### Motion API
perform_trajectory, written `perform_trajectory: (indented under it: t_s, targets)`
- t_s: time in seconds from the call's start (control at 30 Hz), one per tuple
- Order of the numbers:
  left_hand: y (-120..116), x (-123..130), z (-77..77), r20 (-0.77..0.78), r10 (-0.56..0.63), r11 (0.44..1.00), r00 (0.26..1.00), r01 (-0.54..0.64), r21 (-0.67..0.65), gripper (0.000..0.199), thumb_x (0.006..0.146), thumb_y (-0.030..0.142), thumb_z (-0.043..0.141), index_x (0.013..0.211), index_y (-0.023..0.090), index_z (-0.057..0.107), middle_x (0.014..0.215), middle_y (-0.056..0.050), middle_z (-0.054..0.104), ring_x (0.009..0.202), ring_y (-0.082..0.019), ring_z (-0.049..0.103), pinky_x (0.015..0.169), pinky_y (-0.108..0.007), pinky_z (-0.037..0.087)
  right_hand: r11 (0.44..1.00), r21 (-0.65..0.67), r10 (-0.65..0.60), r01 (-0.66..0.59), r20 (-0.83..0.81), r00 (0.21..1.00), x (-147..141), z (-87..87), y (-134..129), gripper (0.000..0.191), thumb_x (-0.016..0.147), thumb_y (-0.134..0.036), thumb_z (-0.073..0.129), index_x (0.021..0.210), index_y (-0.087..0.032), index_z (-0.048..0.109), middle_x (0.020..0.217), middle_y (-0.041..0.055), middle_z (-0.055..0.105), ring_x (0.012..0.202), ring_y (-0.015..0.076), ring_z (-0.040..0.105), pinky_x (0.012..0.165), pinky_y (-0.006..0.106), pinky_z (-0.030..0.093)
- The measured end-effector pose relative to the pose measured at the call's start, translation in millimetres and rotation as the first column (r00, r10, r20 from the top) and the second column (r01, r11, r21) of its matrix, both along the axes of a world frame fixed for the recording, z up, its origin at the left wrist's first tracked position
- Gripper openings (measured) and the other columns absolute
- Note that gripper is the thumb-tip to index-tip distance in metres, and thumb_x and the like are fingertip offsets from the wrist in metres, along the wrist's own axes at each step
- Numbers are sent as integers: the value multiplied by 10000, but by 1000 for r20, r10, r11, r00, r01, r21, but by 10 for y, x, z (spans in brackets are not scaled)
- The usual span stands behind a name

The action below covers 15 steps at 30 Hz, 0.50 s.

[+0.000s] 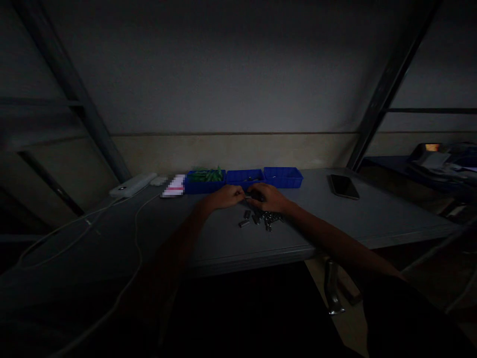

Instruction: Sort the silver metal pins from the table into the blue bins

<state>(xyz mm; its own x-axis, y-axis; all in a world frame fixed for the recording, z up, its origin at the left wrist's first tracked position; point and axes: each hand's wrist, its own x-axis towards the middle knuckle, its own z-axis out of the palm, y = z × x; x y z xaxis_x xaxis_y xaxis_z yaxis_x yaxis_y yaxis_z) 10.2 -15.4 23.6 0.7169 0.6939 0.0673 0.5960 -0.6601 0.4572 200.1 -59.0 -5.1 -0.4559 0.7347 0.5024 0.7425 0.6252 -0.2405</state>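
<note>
My left hand (228, 196) and my right hand (271, 198) meet over the grey table, just in front of the blue bins. The fingertips of both are pinched round a small metallic piece (248, 197), too dark to make out fully. Under and beside my right hand lies a pile of small shiny metal parts (271, 218). Several dark cylindrical pieces, one of them a small metal cylinder (244, 223), lie in front of my hands. Behind stand a blue bin with green items (204, 187), a middle blue bin (245, 172) with a few small parts, and a right blue bin (283, 182).
A phone (344, 186) lies on the table (223, 248) at the right. To the left are a white power strip (133, 185), a pink-and-white paper (174, 187) and a white cable (137, 233) running over the near edge. Metal frame posts rise on both sides.
</note>
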Motion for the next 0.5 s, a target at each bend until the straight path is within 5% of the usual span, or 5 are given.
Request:
perform_trajectory:
  t_s: [0.3, 0.5]
  targets:
    - [-11, 23, 0, 160, 18, 999, 987, -12, -39, 331, 864, 344, 312, 695, 160, 529, 654, -10, 561, 639, -125, 531, 608, -231, 416, 991, 126, -39, 37, 16, 999, -11, -76, 68, 227, 899, -295, 431, 999, -139, 563, 956, 108, 616, 898, 183, 551, 810, 295, 409]
    - [10, 20, -35, 315, -59, 996, 947, 33, 86, 213, 771, 273, 531, 960, 174, 540, 685, 16, 550, 634, -119, 542, 590, -230, 427, 991, 119, -59, 61, -18, 998, -22, -78, 93, 258, 928, -284, 358, 928, -139, 573, 898, 98, 622, 850, 168, 555, 793, 280, 410]
